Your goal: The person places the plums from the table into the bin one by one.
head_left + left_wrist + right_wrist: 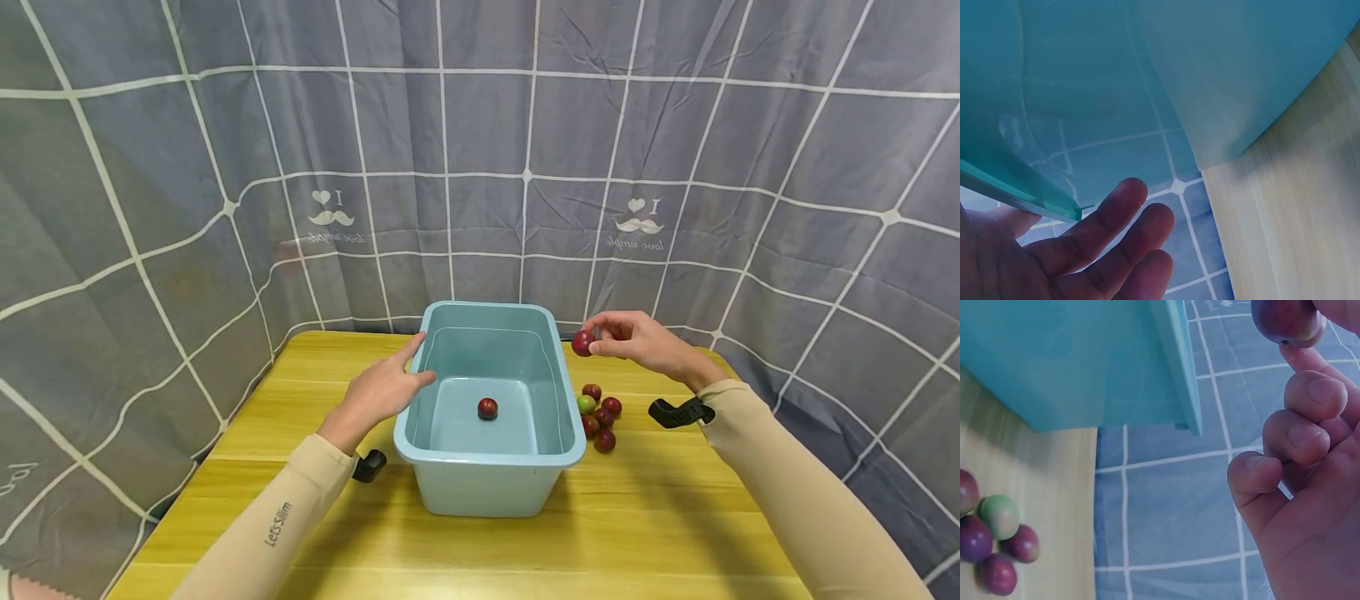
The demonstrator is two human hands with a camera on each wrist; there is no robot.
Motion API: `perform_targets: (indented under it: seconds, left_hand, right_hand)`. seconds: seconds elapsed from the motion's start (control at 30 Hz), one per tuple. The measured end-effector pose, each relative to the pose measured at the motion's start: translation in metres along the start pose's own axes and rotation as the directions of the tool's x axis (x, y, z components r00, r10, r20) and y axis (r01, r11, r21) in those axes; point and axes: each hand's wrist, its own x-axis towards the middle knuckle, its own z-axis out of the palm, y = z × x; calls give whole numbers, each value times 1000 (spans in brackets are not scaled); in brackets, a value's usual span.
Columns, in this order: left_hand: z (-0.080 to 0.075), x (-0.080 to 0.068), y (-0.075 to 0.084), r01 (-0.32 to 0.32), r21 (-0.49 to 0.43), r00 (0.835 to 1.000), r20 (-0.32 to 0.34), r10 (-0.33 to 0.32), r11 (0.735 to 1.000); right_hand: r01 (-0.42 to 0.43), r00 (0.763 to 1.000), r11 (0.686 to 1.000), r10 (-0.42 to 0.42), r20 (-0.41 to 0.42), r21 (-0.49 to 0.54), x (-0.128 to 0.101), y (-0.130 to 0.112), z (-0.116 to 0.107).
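Note:
A light blue plastic basin (pixel 491 459) stands on the wooden table with one dark red plum (pixel 487 408) on its floor. My left hand (pixel 382 388) rests at the basin's left rim, thumb over the inner side. In the left wrist view, its other fingers (pixel 1150 225) hang loosely outside the wall. Beyond the right rim, my right hand (pixel 648 343) pinches a red plum (pixel 582 342) between thumb and index finger, above the table. Its remaining fingers (pixel 1297 434) are curled in the right wrist view. Several plums (pixel 603 418), one of them green (pixel 586 405), lie together right of the basin.
The yellowish wooden table (pixel 480 558) extends to both sides of the basin. A grey curtain (pixel 487 208) with white grid lines hangs behind and around the table. Each wrist wears a black band (pixel 678 413).

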Motion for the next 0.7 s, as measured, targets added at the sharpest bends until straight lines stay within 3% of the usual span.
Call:
perform_targets:
  seconds: [0.7]
  left_hand:
    - [-1, -1, 1, 8, 0, 1000, 3, -8, 1000]
  right_hand:
    - [3, 998, 998, 1, 64, -66, 61, -32, 6]
